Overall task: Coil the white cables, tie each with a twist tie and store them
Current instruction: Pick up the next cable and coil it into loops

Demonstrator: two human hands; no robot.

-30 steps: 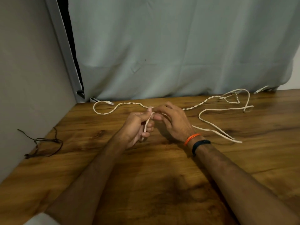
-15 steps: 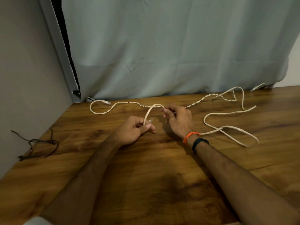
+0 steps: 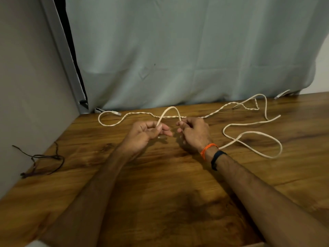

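A smooth white cable [image 3: 252, 133] arches between my two hands over the wooden table [image 3: 160, 202]. My left hand [image 3: 144, 133] pinches it near its end, and a small plug tip shows just under the fingers. My right hand [image 3: 195, 131] grips the same cable at the other foot of the arch. From there it runs under my wrist and loops out across the table to the right. A second, braided white cable [image 3: 140, 114] lies along the back edge behind both hands, its plug at the far left.
A thin dark cord [image 3: 44, 157] lies tangled at the table's left edge beside the grey wall. A pale curtain [image 3: 187, 50] hangs right behind the table. Another plug end [image 3: 281, 94] rests at the back right, by the curtain's hem.
My hands have drawn apart, raising the cable into a taller arch between them. The slack on the right has slid in and formed a wide loop.
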